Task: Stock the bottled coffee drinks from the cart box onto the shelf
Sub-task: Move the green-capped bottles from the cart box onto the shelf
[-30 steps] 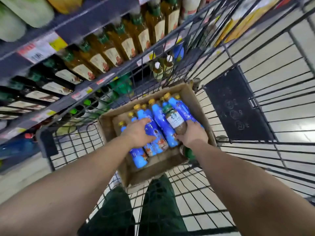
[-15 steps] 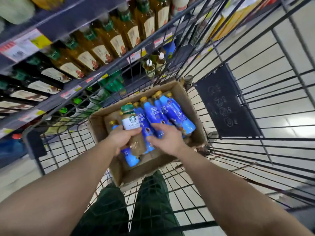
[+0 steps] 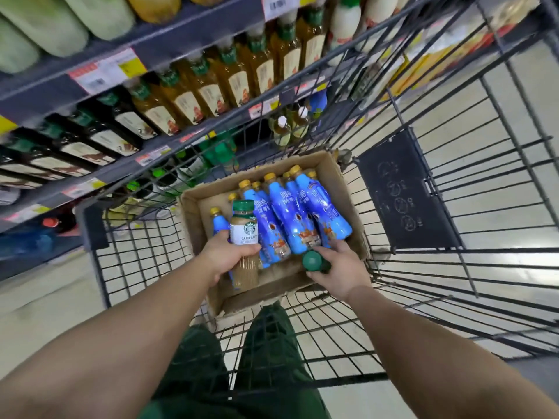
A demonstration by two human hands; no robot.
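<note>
Left hand (image 3: 225, 255) grasps a coffee bottle (image 3: 245, 237) round its lower body, cap up and tilted away, lifted just above the box's (image 3: 332, 170) left side. Right hand (image 3: 338, 269) is curled round a second bottle by its green cap (image 3: 312, 261), body hidden under the palm, at the box's near right corner. Blue bottles (image 3: 290, 219) lie packed between and beyond both hands. Shelf (image 3: 193, 28) sits up and to the left, past the cart (image 3: 453, 207) wall, so the left hand is nearer. Bottle's long axis already points roughly shelfward; likely next move is lift and swing left.
</note>
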